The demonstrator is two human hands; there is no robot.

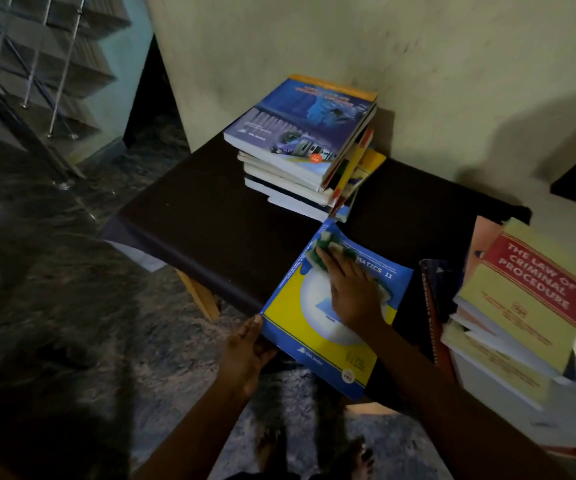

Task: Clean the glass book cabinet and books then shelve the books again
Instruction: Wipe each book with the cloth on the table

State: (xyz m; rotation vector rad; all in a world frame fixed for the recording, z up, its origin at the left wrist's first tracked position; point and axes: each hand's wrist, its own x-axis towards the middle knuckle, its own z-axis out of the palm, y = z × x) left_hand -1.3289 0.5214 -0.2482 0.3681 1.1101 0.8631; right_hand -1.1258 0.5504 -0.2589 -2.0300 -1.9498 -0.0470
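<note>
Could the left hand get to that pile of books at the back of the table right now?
Probably, but not at once. The left hand grips the near corner of the blue and yellow book, so it must let go first. The dark table top between it and the pile looks bare.

The dark desk (pixel 210 209) before me bears a book stack (pixel 307 143) at the wall. Nearer me than that stack lies a mathematics book (pixel 290 306), overhanging the desk's front edge.

Likely a home: stacked textbooks (pixel 300 133) sit on a dark table (pixel 210 216), a stained plaster wall (pixel 314 36) stands behind the table, and a metal-railed staircase (pixel 54 64) rises to its left.
</note>
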